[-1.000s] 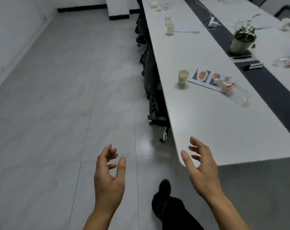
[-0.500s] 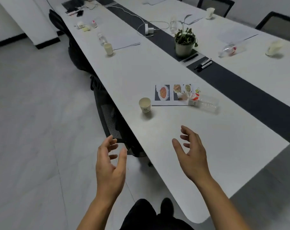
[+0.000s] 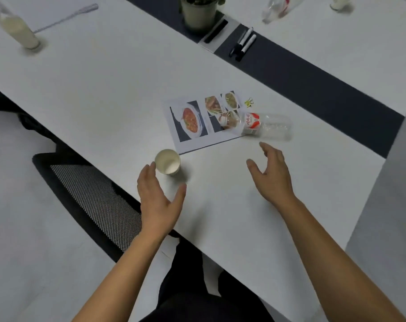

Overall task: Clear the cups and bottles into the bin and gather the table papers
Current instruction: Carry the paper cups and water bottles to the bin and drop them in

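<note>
A long white bench (image 3: pixel 104 94) with a dark centre strip (image 3: pixel 313 84) has a mesh chair (image 3: pixel 97 201) tucked under it. Near its edge stand a paper cup (image 3: pixel 167 161) and a printed food sheet (image 3: pixel 192 122), with a toppled plastic bottle (image 3: pixel 264 125) overlapping the sheet's corner. Both hands are spread and empty: the left hand (image 3: pixel 156 201) is beside the cup, the right hand (image 3: pixel 271 175) near the bottle.

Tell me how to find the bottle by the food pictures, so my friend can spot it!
On the white table, find the sheet of food photos near the front edge. A clear plastic bottle lies on its side with its neck on that sheet, beyond the right hand. It alone rests on paper; the other lying bottle is across the dark strip.
</note>
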`<state>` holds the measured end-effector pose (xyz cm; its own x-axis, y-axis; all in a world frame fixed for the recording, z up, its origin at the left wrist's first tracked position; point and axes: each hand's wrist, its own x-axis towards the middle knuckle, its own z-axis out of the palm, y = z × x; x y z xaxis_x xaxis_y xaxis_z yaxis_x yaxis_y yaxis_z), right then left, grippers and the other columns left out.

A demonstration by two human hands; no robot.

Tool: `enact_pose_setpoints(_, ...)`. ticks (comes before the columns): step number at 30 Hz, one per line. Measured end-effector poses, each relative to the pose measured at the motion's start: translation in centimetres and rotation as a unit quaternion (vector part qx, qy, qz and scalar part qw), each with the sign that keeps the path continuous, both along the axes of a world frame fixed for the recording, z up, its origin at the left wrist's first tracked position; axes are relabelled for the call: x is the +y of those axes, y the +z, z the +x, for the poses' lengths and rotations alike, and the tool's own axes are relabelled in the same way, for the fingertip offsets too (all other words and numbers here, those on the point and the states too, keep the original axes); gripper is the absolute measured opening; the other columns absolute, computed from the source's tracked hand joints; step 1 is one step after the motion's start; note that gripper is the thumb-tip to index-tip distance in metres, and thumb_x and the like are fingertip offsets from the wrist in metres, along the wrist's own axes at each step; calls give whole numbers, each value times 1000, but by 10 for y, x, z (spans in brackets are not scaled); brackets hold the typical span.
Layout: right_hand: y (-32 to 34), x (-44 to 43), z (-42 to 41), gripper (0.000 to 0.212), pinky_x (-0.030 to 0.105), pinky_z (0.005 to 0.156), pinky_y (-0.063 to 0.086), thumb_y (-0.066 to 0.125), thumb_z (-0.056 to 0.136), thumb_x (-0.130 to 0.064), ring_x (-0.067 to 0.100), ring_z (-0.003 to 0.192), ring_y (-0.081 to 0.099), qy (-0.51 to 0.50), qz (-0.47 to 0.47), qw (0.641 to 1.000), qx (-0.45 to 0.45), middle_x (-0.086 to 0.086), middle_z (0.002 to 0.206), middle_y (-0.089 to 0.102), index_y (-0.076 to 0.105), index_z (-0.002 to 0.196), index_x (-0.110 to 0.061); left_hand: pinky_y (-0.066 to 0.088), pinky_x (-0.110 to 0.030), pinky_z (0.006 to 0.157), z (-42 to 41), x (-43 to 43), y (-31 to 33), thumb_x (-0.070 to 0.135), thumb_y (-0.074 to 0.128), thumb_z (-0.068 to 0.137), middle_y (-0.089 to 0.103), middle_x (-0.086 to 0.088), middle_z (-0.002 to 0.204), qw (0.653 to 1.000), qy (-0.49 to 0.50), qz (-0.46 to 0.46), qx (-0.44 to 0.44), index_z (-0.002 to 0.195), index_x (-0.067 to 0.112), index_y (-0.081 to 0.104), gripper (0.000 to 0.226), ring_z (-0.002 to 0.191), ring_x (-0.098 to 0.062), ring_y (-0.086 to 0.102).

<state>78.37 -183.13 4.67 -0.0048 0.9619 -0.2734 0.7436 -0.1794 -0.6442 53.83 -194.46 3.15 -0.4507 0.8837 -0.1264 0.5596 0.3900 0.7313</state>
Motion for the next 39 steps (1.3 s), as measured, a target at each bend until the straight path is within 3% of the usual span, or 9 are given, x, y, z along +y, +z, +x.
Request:
enact_pose_setpoints(5,-52,81,-24,84,48,124,9,61,95,-39,29,155,-5,50,6,987,-154,8,169,-2,11,160,-17,16,-44,120,-25,35,-40,57,71,75,-1,-15,164,998,-46,-34,7,157,15,11,110,152,-28,2)
enact_pose_setpoints(8,-78,116,-29,95,51,122,3,64,89,-30,36,154,-13,75,9,970,-231,13,167,-14,2,160,-17,16,-39,120,-39,42,-59,54,73,77,3,-11,165,996,-79,-41,-2,158,15,11,109,153,-25,6)
enact_pose_setpoints(13,-94,123,-22,75,52,116,22,60,91,-12,42,145,24,77,66,939,-329,15,161,26,23,157,-14,38,-33,111,-55,53,-66,49,70,82,37,12,156,993,-69,-54,-75,153,22,30,86,140,-8,38)
enact_pose_setpoints(17,-75,107,-19,63,48,101,32,59,95,-46,43,118,44,83,37,927,-363,25,131,46,45,139,-4,47,-41,105,-56,62,-46,41,76,83,42,21,144,995,-32,-38,-92,149,25,35,79,129,-4,46)
enact_pose_setpoints(20,-51,85,-10,75,45,97,39,60,87,-65,39,112,50,9,-31,959,-280,19,127,44,50,131,-6,49,-38,101,-53,67,-11,41,77,83,41,22,139,995,-26,0,-91,148,26,37,78,121,2,46)
enact_pose_setpoints(25,27,27,-9,73,31,86,47,68,82,-63,21,101,58,-150,1,988,-30,3,136,36,46,136,-18,50,-26,90,-42,62,62,39,77,81,39,35,130,991,-26,89,-96,146,29,38,77,113,7,49)
enact_pose_setpoints(30,81,-72,8,60,19,87,46,72,79,-57,5,107,58,-268,87,952,123,-11,126,55,46,127,-32,44,-20,81,-16,40,96,45,73,75,43,27,124,981,-89,128,-120,142,30,41,76,110,9,48)
enact_pose_setpoints(34,87,-158,28,62,6,81,43,72,73,-56,-10,105,57,-385,108,906,138,-16,125,58,46,127,-40,41,-20,81,27,24,96,58,67,69,45,31,123,967,-174,105,-157,139,34,42,79,106,4,50)
enact_pose_setpoints(39,99,-241,79,59,21,91,50,74,75,-52,-7,106,61,-507,151,840,120,-14,125,62,49,127,-43,43,-22,78,105,17,102,58,66,71,45,32,124,926,-327,92,-164,139,34,43,76,106,8,48)
